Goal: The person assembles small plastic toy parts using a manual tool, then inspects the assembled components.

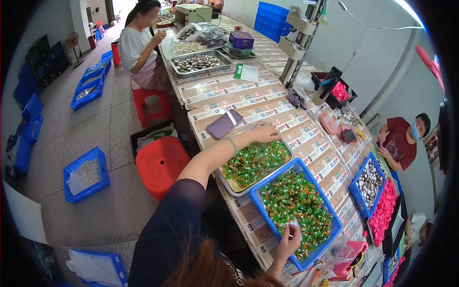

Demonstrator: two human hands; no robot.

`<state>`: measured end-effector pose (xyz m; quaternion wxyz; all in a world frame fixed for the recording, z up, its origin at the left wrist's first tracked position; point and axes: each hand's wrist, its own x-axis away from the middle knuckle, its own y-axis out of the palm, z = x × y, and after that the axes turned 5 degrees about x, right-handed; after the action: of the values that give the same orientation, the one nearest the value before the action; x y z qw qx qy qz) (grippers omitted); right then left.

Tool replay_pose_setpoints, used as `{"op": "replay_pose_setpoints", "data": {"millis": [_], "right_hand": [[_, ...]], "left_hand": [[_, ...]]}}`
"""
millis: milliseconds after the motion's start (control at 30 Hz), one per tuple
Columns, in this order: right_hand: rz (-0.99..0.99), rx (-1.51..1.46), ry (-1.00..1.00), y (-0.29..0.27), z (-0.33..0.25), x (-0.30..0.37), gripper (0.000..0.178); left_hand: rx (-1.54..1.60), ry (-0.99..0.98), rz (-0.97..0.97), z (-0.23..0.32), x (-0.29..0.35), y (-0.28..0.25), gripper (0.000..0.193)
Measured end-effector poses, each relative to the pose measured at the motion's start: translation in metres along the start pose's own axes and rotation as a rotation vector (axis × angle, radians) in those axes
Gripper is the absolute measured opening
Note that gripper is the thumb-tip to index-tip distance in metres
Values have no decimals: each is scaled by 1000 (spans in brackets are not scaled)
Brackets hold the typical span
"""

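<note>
A metal tray (232, 191) lies on the table, holding a layer of small green, orange and white pieces (251, 165). My left hand (265, 133) reaches across to the tray's far end, its fingers stretched out over the rim and the pieces there. Beside the tray, nearer and to the right, stands a blue plastic crate (306, 167) heaped with similar small pieces (291, 196). Over this crate's near part is my right hand (289, 240), thumb and fingertips pinched together. What they hold, if anything, is too small to make out. A pale patch shows just beyond these fingertips.
A purple phone (224, 124) lies left of the tray. A red stool (162, 165) stands against the table's left side. Farther off are a tray of dark-and-white pieces (203, 62) and a seated person (141, 48). Another person (404, 143) works at the right, near pink pieces (384, 210).
</note>
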<state>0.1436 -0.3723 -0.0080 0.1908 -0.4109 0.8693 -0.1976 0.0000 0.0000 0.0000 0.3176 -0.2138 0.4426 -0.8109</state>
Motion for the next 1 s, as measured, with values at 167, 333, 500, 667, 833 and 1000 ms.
{"op": "replay_pose_setpoints", "data": {"millis": [167, 333, 500, 667, 833, 1000], "right_hand": [[-143, -105, -20, -24, 9, -10, 13], [-120, 600, -227, -66, 22, -26, 49], [-447, 856, -266, -67, 52, -79, 41], [-473, 837, -227, -64, 59, -36, 27], [-328, 800, -141, -102, 75, -36, 18], [-261, 675, -134, -113, 79, -45, 21]], "left_hand": [[211, 222, 380, 36, 10, 9, 41], [341, 538, 326, 120, 39, 27, 21], [288, 856, 300, 144, 34, 68, 16], [151, 924, 132, 139, 71, 107, 21], [-122, 1030, -282, 187, 70, 145, 29], [-300, 939, -390, 198, 62, 124, 27]]}}
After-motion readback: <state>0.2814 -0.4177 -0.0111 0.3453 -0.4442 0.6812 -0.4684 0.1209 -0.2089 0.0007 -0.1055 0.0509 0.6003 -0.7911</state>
